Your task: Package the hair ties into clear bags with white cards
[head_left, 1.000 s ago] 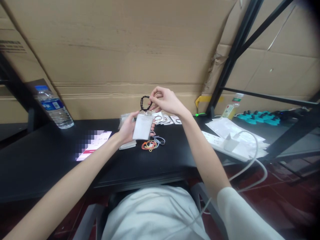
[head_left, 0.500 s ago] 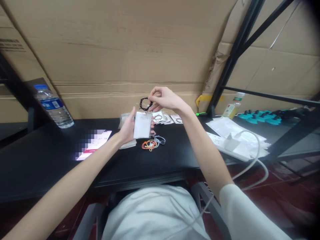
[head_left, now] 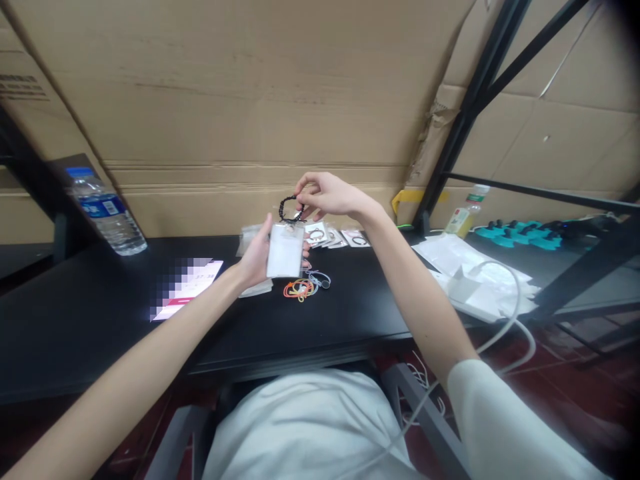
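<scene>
My left hand [head_left: 257, 260] grips a small clear plastic bag with a white card [head_left: 285, 252] inside, its top edge facing away from me. Just above that edge hangs a black beaded bracelet [head_left: 289, 210], pinched between the thumb and fingers of my right hand [head_left: 320, 195]. The bracelet's lower side is close to the top of the bag; I cannot tell whether it touches. On the black table below lie several coloured cord bracelets [head_left: 303, 289] in orange, yellow and blue. Behind my hands is a row of bagged bracelets on white cards [head_left: 345, 237].
On the left stand a water bottle [head_left: 107, 213] and a lit phone [head_left: 193, 290]. To the right are white plastic bags [head_left: 465, 257], a white cable [head_left: 517, 300], a drink bottle [head_left: 466, 213] and turquoise objects [head_left: 520, 233]. A cardboard wall [head_left: 260, 100] closes off the back.
My right hand has dipped very slightly with the black bracelet, which sits a little closer to the bag. My left hand and the bag have stayed nearly still.
</scene>
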The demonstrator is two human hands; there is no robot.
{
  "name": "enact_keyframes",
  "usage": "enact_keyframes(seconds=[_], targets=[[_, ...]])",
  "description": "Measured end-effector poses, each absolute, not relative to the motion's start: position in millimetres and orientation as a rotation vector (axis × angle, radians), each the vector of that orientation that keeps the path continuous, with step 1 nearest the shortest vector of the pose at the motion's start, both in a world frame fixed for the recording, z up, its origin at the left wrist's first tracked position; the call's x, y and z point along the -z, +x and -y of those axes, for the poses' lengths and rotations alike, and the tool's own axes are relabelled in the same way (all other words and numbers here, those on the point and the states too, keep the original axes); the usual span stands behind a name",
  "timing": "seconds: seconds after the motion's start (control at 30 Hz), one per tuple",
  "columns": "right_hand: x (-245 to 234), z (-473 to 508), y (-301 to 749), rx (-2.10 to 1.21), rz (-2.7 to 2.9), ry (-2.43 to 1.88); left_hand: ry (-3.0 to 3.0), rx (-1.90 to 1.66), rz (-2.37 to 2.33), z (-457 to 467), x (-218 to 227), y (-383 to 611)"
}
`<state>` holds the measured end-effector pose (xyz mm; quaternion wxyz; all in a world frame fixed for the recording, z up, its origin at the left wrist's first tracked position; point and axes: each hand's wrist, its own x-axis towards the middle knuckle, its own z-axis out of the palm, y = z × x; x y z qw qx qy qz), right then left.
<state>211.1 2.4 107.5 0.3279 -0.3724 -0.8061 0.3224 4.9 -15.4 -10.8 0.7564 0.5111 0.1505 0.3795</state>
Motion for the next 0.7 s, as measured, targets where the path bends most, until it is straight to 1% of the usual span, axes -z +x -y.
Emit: enact_keyframes(seconds=[0.33,0.7], targets=[[-113,-4,200,-0.801,2.255,-0.967,1.099,-0.8,-0.325,16,11,7],[-121,-2,198,-0.681,2.445,-1.011,1.063,-0.805,-0.347,17,8,8]])
